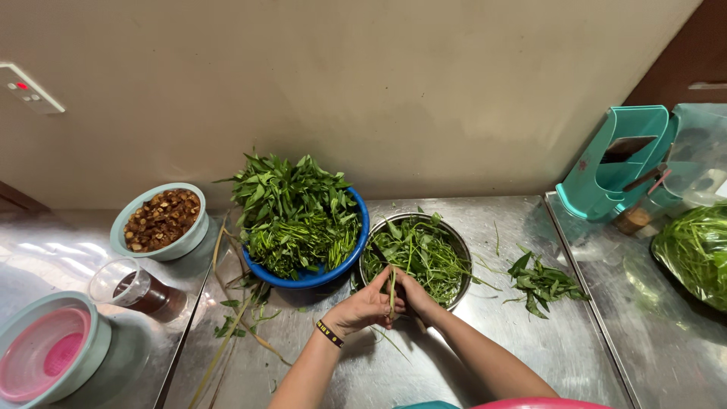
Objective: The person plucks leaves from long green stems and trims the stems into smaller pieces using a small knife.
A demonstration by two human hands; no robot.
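Observation:
My left hand (365, 309) and my right hand (413, 297) meet at the near rim of a steel bowl (460, 246) that holds picked green leaves and stems. Both pinch one thin green stem (392, 288) that stands upright between the fingers. A dark wristband sits on my left wrist. To the left of the steel bowl stands a blue bowl (350, 263) heaped with leafy greens (291, 208).
A small pile of leaves (539, 282) lies right of the steel bowl, bare stems (235, 326) at the left. Further left: a pale bowl of brown chunks (161, 220), a clear cup (136, 289), a pink-lined bowl (45, 352). A teal slicer (617, 163) and bagged greens (693, 254) sit right.

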